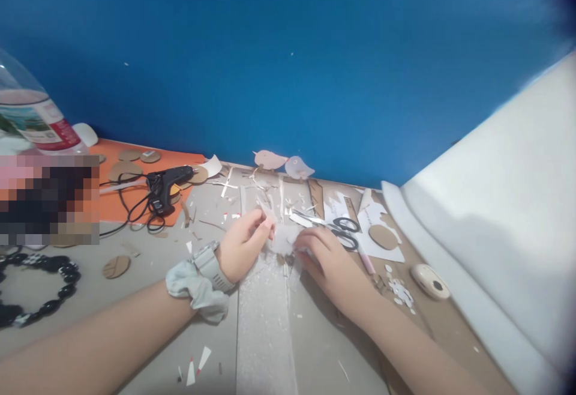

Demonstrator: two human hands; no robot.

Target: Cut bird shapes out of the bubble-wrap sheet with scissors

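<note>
- At the centre of the table [148,263]: white piece [284,238], held between your 2 hands just above a clear strip [265,335].
- Your left hand [246,242]: thumb and forefinger pinched together on the piece's left side.
- Your right hand [330,266]: fingers bent, tips at the piece's right edge. Cannot tell whether they grip it or only rest there.
- Handling, judged by eye: thin, very light, probably flexible; likely to crease or tear if pulled from both sides. Surface looks smooth, so perhaps a little slippery.
- Hold: suggest you take it by opposite edges, fingertips only, leaving the middle unpressed.
- Nearby: scissors [332,225] just beyond your right hand, blades pointing left; 2 birds [299,167] by the wall; glue gun [159,183] to the left.
- Hard to make out: the piece's outline, pale against pale; its material; your right fingertips, partly hidden.
- Cut off: bottle [36,116] and beads [66,291] at the left edge, strip at the bottom. Pixelated block on the left: contents unreadable.
</note>
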